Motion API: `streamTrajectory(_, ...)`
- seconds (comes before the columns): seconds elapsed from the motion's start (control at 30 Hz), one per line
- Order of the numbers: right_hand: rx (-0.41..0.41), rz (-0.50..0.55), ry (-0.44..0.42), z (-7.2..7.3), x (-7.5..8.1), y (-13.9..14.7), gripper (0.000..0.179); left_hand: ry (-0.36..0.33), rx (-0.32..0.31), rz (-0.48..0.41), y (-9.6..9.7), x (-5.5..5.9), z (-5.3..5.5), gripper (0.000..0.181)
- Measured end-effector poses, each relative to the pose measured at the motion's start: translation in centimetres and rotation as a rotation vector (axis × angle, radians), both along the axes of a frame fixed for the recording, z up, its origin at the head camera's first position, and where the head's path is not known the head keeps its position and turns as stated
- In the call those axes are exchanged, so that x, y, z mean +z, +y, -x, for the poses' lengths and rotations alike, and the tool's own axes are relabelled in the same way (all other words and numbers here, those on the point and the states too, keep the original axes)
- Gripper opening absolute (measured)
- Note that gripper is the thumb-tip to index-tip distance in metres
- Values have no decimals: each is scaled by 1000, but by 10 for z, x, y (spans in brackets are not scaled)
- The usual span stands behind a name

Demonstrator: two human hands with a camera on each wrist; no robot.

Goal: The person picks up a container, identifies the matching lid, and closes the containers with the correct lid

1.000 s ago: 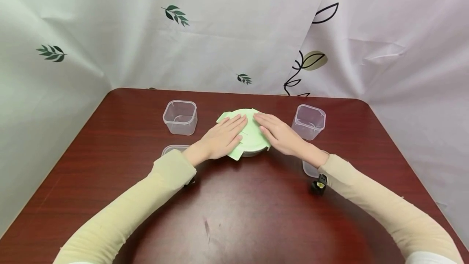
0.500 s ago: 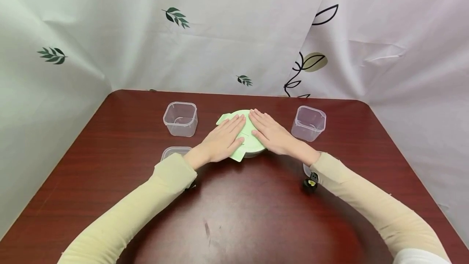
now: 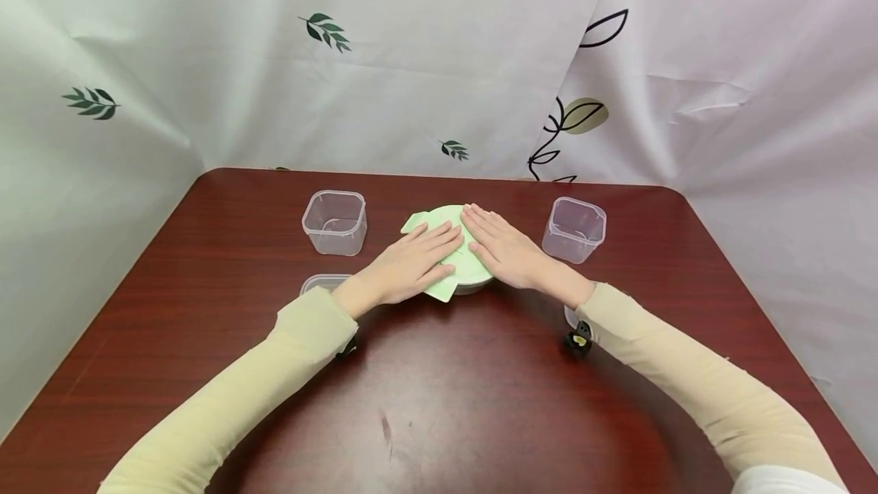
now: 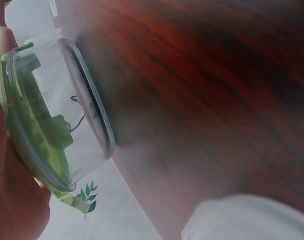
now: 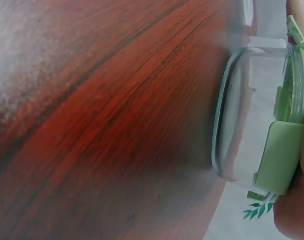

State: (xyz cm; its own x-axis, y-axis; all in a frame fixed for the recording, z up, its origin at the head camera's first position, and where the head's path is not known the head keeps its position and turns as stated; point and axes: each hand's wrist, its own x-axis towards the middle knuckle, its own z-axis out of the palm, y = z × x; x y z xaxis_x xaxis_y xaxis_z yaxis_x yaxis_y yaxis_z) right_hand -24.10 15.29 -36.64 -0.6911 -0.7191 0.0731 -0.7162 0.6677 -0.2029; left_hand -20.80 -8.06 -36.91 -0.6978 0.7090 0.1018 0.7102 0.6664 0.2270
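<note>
A round clear glass food container (image 5: 251,115) stands on the table with a pale green lid (image 3: 470,271) over its top. My left hand (image 3: 410,262) lies on the lid's left part, fingers straight. From the other side my right hand (image 3: 506,251) rests on the lid with extended fingers. In the right wrist view a lid clip (image 5: 280,157) hangs down against the glass wall. Another clip (image 4: 74,201) sticks outward in the left wrist view. In the head view, lid flaps jut out at the back left and front, beside my left hand.
Clear plastic tubs stand farther back, one on the left (image 3: 334,224) and one on the right (image 3: 575,230). My left wrist partly covers another clear container (image 3: 322,281); a clear piece (image 3: 571,317) shows beside my right cuff. Patterned white curtain (image 3: 384,97) surrounds the dark red table (image 3: 480,402).
My right hand has moved leftward from the lid's right edge further onto its top. The flap seen at the lid's front right no longer shows there. My left hand stays on the lid.
</note>
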Motion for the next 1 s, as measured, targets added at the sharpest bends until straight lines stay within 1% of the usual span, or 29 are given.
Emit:
streamTrajectory(0.13, -1, 1, 1, -1, -1, 0, 56, 25, -64, -6, -4, 0, -7, 54)
streamTrajectory(0.3, -20, -24, 0, -1, -2, 0, 57, 65, -134, -38, -10, -2, -15, 50)
streamTrajectory(0.4, -21, -25, 2, 0, -2, -1, 57, 114, -182, -40, -14, -2, -17, 50)
streamTrajectory(0.53, -11, -14, 24, 1, -2, -2, 57, 155, -217, -24, -16, -1, -16, 54)
streamTrajectory(0.77, -16, -20, 11, 1, 0, -3, 56, 192, -224, -22, -16, -1, -16, 57)
streamTrajectory(1.0, -9, 2, 22, 0, -2, -3, 57, 160, -211, -10, -15, 2, -19, 58)
